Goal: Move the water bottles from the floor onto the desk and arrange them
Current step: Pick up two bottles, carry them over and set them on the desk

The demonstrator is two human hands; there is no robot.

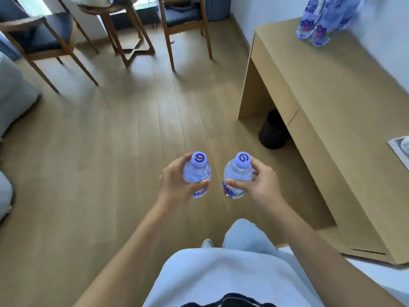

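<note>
Two water bottles are held above the wooden floor, one in each of the hands. At the far left there is a grey bed edge, and behind it a wooden chair with a dark seat cushion. Next to it stands a small round table, then a second chair.

In the middle, the left hand is wrapped around the left bottle, with the thumb across the front of the body. The bottle stands upright and its purple cap points toward the camera. Just beside it, but apart, the right hand grips the right bottle in the same way, also upright. Both bottles are in the air over the floor, in front of the person's knees.

To the right is the light wooden counter, against the white wall. Under it, in the open space, a dark bin stands on the floor. On the far end of the counter top, a group of bottles stands close together; they are blurred, so I cannot tell the exact number.
</note>
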